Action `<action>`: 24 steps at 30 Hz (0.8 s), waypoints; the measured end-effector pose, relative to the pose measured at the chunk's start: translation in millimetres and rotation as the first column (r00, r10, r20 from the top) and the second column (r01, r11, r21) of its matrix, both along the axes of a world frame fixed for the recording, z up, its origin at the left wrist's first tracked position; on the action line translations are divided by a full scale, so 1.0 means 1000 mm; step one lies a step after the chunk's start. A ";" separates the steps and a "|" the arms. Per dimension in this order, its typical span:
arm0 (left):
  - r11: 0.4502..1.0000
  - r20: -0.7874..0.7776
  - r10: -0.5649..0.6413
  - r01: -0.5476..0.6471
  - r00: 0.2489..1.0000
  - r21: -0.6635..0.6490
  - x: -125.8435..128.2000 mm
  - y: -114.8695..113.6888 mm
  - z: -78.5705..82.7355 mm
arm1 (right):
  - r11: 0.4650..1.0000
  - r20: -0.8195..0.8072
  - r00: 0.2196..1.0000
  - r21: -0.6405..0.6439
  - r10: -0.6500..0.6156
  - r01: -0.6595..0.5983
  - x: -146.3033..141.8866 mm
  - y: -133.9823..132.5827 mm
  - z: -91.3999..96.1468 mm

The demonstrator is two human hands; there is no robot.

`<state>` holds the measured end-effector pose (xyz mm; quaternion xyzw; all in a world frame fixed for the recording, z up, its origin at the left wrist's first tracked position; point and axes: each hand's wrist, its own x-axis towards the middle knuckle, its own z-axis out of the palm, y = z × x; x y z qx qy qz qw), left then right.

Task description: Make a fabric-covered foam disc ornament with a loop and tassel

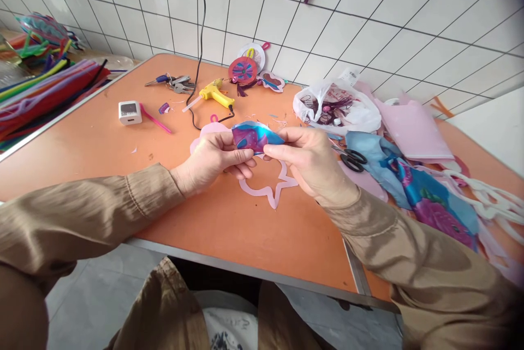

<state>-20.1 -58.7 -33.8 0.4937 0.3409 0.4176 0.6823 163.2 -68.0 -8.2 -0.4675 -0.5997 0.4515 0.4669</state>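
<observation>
A small piece of blue and purple patterned fabric (254,136) is held above the orange table (123,148) between both hands. My left hand (213,160) pinches its left end with fingers closed. My right hand (308,158) pinches its right end, fingers pressed together. Below the hands lies a pale pink cut-out frame (273,190) with pointed corners, flat on the table. A pink shape (213,130) lies just behind my left hand.
Black-handled scissors (352,160) and more blue-purple fabric (421,191) lie to the right, with pink sheets (413,129) and a white plastic bag (335,107). A yellow glue gun (216,93), keys (177,83), a white cube (130,112) and round crafts (244,69) sit farther back. Pipe cleaners (41,90) are piled left.
</observation>
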 end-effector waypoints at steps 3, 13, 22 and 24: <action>0.999 0.034 -0.008 0.009 0.999 -0.040 0.001 0.001 -0.001 | 1.000 -0.001 1.000 -0.004 -0.014 0.014 0.000 0.001 -0.002; 0.997 0.011 -0.073 0.073 0.997 -0.018 -0.001 0.000 0.000 | 1.000 0.037 0.999 -0.002 -0.015 0.015 0.001 0.001 -0.004; 0.999 -0.015 0.017 -0.018 1.000 -0.042 -0.003 0.003 0.004 | 1.000 0.097 0.995 0.008 -0.006 0.005 0.000 0.000 -0.004; 0.994 0.002 -0.003 0.003 1.000 -0.109 -0.004 0.004 0.006 | 1.000 0.097 0.995 0.005 -0.007 0.006 0.000 0.000 -0.004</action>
